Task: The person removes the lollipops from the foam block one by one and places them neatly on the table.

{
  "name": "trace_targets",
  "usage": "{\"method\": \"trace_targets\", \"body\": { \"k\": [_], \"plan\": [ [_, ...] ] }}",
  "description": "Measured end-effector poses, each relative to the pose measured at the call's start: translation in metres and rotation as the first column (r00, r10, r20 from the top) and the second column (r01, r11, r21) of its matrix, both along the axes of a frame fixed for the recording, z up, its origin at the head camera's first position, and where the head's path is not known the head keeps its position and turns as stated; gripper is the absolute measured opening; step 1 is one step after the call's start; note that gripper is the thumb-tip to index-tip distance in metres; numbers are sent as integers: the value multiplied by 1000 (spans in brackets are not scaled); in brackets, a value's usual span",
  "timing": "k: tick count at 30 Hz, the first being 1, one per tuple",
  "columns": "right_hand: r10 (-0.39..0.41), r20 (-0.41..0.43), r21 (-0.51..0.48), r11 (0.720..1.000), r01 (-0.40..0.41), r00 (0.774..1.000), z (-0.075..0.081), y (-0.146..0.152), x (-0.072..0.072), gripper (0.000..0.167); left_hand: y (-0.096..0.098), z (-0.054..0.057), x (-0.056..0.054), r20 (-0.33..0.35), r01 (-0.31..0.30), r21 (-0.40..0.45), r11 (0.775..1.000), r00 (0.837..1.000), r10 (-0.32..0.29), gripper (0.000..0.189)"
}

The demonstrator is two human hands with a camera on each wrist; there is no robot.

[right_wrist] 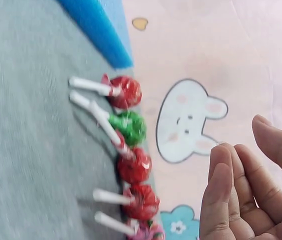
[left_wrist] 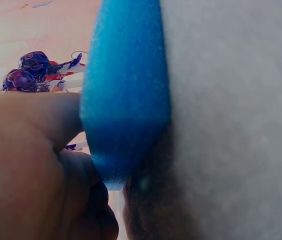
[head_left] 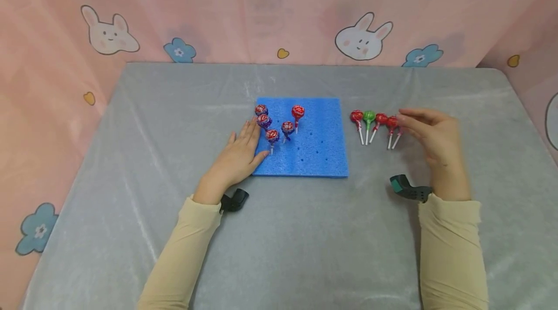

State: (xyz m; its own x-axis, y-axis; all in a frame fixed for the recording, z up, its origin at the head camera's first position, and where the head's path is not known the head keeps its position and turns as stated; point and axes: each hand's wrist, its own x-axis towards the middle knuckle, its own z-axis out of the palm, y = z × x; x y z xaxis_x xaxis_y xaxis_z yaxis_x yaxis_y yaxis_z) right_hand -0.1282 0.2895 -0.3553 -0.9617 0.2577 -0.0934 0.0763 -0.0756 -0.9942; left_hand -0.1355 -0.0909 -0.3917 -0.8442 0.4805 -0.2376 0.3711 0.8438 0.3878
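Observation:
My left hand [head_left: 237, 157] lies along the left edge of a blue foam board [head_left: 327, 121], fingers straight and the thumb at the board's near-left part. Several lollipops with purple-and-red wrappers, such as this lollipop [head_left: 272, 136], stand upright in the board's left half, along with a red lollipop [head_left: 298, 112]. My right hand [head_left: 438, 140] hovers at the right end of a row of loose lollipops, thumb apart from the fingers and nothing between them. That row holds red lollipops [right_wrist: 135, 165], a green lollipop [right_wrist: 131, 126] and a pink lollipop [right_wrist: 147, 231], the last partly hidden by the hand in the head view.
Small holes dot the board's right half. A grey cloth [head_left: 305, 242] covers the table. Behind it hangs a pink curtain [head_left: 226, 14] printed with rabbits and flowers. Each wrist carries a dark camera mount, such as the right mount [head_left: 410, 189].

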Motion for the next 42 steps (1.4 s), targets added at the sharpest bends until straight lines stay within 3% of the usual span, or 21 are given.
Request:
{"method": "trace_targets", "body": {
  "k": [8, 11, 15, 19, 25, 29, 36, 42],
  "plan": [
    [98, -10, 70, 993, -97, 995, 3, -21, -2, 12, 0, -1, 0, -3, 0, -1, 1000, 1000, 0, 69],
    [131, 15, 162, 978, -132, 991, 5, -30, -4, 12, 1, -1, 0, -3, 2, -2, 1000, 1000, -2, 69],
    [161, 20, 192, 968, -162, 987, 8, -42, -7, 14, 2, 0, 0, 2, 3, -6, 1000, 1000, -3, 69],
    [211, -9, 140, 968, -207, 978, 10, -56, -10, 13, 3, 0, 0, 4, 3, -1, 1000, 1000, -3, 69],
    [273, -34, 162, 951, -264, 961, 11, -75, -17, 16, 2, -1, -1, -8, 5, 10, 1000, 1000, -5, 70],
    [305, -5, 223, 929, -296, 952, 11, -89, -22, 16, 1, 0, -1, -5, 3, 8, 1000, 1000, -3, 69],
    [390, 31, 229, 893, -387, 920, 6, -108, -30, 28, 0, 0, -1, -5, 0, 6, 1000, 1000, 0, 69],
    [395, 55, 162, 903, -399, 917, -1, -121, -37, 37, 0, 0, 0, -7, -3, 15, 1000, 1000, 4, 69]
  ]
}}
